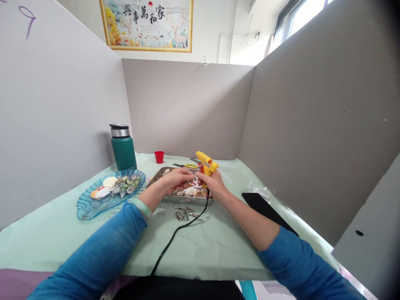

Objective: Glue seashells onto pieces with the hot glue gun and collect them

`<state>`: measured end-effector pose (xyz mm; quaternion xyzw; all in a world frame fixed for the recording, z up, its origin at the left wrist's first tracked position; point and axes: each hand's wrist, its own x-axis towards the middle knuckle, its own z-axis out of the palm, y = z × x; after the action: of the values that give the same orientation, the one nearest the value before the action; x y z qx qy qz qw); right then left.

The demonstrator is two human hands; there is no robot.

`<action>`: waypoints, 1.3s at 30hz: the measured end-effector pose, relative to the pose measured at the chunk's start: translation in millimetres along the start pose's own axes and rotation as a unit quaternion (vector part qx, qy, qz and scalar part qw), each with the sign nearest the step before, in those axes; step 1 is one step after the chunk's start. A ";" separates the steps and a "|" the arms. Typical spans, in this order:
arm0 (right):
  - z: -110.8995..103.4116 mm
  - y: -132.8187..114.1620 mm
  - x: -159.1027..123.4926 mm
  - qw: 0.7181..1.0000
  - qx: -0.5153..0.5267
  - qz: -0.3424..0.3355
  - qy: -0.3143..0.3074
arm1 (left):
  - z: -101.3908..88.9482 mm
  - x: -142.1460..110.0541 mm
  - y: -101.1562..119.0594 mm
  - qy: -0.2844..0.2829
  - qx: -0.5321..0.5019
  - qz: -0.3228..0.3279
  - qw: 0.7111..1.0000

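My right hand [213, 183] grips a yellow glue gun [205, 160], its nozzle pointing up and away to the left. A black cord [175, 233] runs from the gun's handle down over the table edge. Close beside it, my left hand [178, 180] is closed in a pinch, its fingertips almost meeting those of the right. Whatever small thing is between the left fingers, I cannot make out. Both hands are above a metal tray [187, 199] of shells [191, 191], which they partly hide. In front of the tray lie several silvery metal clips [185, 213].
On the left stands a blue shell-shaped dish [87, 211] with shells, behind it a green bottle [123, 150]. A red cup [159, 157] and yellow-handled pliers [189, 166] sit at the back. A black flat piece [265, 210] and clear plastic bag [261, 190] lie right. Grey panels [187, 108] enclose the table.
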<state>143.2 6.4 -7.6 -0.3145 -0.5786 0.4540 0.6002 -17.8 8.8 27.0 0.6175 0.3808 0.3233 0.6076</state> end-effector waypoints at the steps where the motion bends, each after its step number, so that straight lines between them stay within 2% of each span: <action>1: 0.1 -0.6 -0.2 1.000 -0.004 0.002 -0.002 | -0.3 0.7 -0.9 0.003 0.013 0.010 1.000; 3: 0.2 -1.2 -0.2 1.000 -0.008 0.006 0.002 | -3.2 2.7 -2.6 0.023 0.044 0.028 0.998; 6: 0.0 0.0 0.8 1.000 -0.008 0.012 0.020 | -13.3 6.2 -3.6 0.102 0.159 0.044 0.981; 8: -0.2 1.3 1.6 0.999 -0.005 0.018 0.035 | -22.5 7.8 -2.4 0.160 0.294 0.050 0.941; 10: -0.1 2.1 2.2 0.998 -0.005 0.029 0.047 | -31.6 8.7 -0.1 0.191 0.419 0.045 0.887; 12: 0.1 2.5 2.4 0.998 -0.011 0.039 0.056 | -39.2 9.1 2.1 0.195 0.490 0.019 0.850; 17: -0.1 3.5 2.4 0.997 -0.025 0.048 0.057 | -49.4 9.1 4.0 0.172 0.600 -0.039 0.780; 23: -2.2 7.2 4.3 0.997 -0.036 0.044 0.052 | -55.5 10.3 0.9 0.127 0.672 -0.074 0.726; 27: -3.0 8.0 4.5 0.997 -0.035 0.043 0.052 | -57.3 11.8 -1.9 0.122 0.681 -0.065 0.719; 33: -2.5 7.3 3.5 0.998 -0.026 0.038 0.043 | -39.9 13.3 -11.0 0.114 0.670 0.035 0.732; 39: -0.4 3.6 2.0 0.997 -0.029 0.045 0.047 | -22.6 20.9 -19.0 0.151 0.686 0.000 0.712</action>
<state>142.8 9.7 -10.0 -0.3782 -0.5479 0.4480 0.5967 -28.3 37.7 7.9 0.8075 0.5846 0.0620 -0.0480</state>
